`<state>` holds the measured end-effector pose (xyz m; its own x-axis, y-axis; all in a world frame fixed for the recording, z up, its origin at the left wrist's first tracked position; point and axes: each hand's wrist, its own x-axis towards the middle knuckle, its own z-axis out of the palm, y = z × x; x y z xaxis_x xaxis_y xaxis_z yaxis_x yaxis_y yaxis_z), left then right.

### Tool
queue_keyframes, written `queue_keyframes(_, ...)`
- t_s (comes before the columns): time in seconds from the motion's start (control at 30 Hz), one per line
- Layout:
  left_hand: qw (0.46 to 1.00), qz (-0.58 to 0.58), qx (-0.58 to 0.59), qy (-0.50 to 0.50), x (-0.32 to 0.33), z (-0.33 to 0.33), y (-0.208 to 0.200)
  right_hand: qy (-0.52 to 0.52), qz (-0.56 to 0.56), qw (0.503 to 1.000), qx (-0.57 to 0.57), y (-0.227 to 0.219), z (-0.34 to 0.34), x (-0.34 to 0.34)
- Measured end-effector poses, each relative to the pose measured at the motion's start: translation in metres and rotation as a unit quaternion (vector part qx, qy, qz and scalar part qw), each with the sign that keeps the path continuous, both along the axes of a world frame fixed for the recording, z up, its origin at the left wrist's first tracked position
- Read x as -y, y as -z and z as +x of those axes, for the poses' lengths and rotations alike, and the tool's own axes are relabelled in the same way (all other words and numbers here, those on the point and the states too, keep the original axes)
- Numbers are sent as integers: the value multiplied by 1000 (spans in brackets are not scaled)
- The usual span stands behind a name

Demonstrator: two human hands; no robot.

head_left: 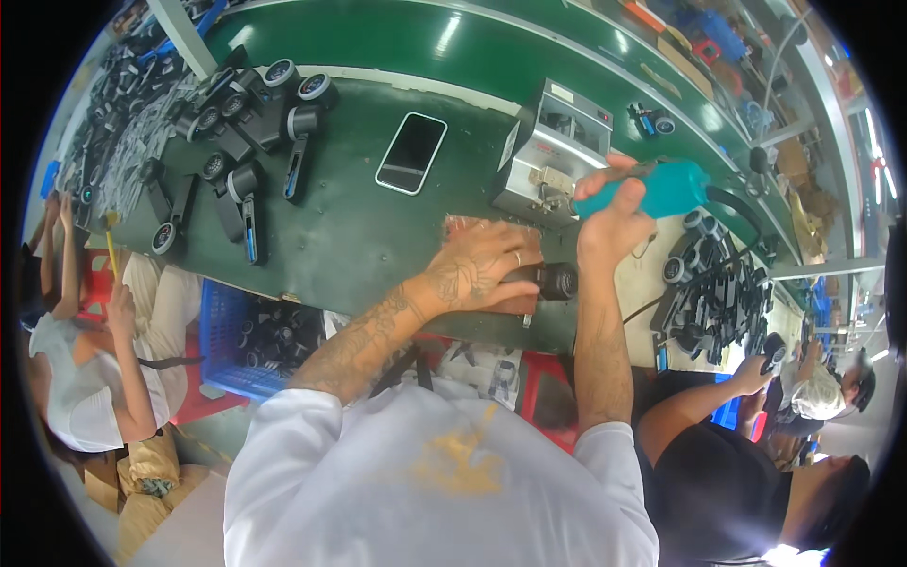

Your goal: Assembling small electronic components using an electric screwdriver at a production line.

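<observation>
My right hand (616,213) is wrapped round a teal electric screwdriver (666,189). The tool's tip points left, at the front of a grey metal screw feeder (550,161). My left hand (480,268) lies flat with fingers spread over a reddish-brown block (463,227). Close to its fingertips, a black part with a round end (559,282) sticks out at the block's right side. How much of that part lies under the hand is hidden.
Black handled parts (241,109) crowd the bench's left. More black parts (718,298) are heaped at right. A phone (412,153) lies beyond my left hand. A blue crate (222,340) stands below the bench edge. Co-workers sit on both sides; one (727,444) is close at right.
</observation>
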<state>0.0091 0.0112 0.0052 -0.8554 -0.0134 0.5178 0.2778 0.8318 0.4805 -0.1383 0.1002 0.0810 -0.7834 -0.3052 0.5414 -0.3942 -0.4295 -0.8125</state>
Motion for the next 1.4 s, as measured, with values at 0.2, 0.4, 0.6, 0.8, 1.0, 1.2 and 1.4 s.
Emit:
queue_keyframes(0.2, 998, 7, 47, -32, 0, -1, 10, -21, 9, 1000, -13, 25, -16, 25)
queue_keyframes(0.4, 997, 37, 56, -32, 2, 0, 7, -31, 13, 999, 24, 26, -11, 24)
queue_keyframes(0.6, 997, 44, 46, -50, 1, -2, 10, -31, 67, 995, 67, 17, 11, -14)
queue_keyframes(0.8, 997, 35, 43, -58, -1, -1, 14, -54, 46, 994, 80, 22, 20, -32)
queue_keyframes(1.0, 997, 43, 50, -51, -1, -2, 12, -71, 32, 993, 90, 40, 18, -32)
queue_keyframes(1.2, 995, 4, 79, -61, -4, -1, 10, -55, 35, 995, 80, 44, 21, -30)
queue_keyframes(1.4, 995, 6, 83, -56, -2, -1, 9, -73, 46, 993, 84, 39, 21, -28)
